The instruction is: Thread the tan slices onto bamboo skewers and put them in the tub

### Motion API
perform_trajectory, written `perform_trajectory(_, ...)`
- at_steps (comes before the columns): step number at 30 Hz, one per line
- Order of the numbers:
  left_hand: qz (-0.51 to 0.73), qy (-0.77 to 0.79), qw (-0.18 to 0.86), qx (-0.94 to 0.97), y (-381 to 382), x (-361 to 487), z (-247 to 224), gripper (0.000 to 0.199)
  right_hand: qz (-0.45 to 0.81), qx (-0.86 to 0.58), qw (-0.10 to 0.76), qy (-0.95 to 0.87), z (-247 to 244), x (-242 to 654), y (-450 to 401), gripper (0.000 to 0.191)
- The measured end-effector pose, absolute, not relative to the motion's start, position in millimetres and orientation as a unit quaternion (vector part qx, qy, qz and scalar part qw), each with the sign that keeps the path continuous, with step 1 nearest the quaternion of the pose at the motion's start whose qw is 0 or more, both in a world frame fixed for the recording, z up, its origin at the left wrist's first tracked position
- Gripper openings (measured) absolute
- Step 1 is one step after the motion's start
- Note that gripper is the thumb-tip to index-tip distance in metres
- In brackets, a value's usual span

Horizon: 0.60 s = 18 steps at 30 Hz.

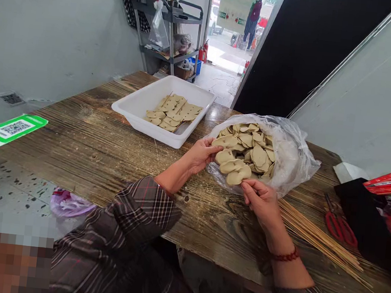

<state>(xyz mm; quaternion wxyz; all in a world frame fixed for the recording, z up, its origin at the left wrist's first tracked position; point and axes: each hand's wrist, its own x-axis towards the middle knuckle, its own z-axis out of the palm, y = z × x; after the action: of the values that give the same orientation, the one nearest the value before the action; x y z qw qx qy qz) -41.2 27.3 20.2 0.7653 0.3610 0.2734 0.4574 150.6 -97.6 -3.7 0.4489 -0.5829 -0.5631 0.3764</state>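
Flat beige slices (231,161) lie in an overlapping row between my hands, in front of an open clear plastic bag (294,152) full of similar slices. Dark slits show in the row, as though a thin stick runs through it; most of the stick is hidden. My left hand (203,155) pinches the row's upper left end. At the lower right end, my right hand (261,200) has thumb and fingers closed at the edge of the last slice. A white plastic tub (132,109) farther back holds skewered slices (176,109) laid flat.
Bamboo skewers (322,236) lie right of my right hand on the wooden table (110,156). Beyond them are red-handled scissors (340,227) and a black box (365,220) beside red-wrapped sticks. A green QR card (12,129) sits at the left edge. A shelf cart (174,18) stands behind.
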Motion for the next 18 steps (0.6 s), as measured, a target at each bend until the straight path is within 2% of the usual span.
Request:
perform_trajectory(10,0.436,0.24,0.802,0.329,27.0,-42.3,21.6,0.016,0.339,-0.571,0.452,-0.595,-3.7,149.1,-98.8,0.031)
perform_trajectory(18,0.436,0.223,0.806,0.331,24.9,-37.1,21.6,0.019,0.226,-0.587,0.422,-0.653,2.8,143.4,-101.3,0.025)
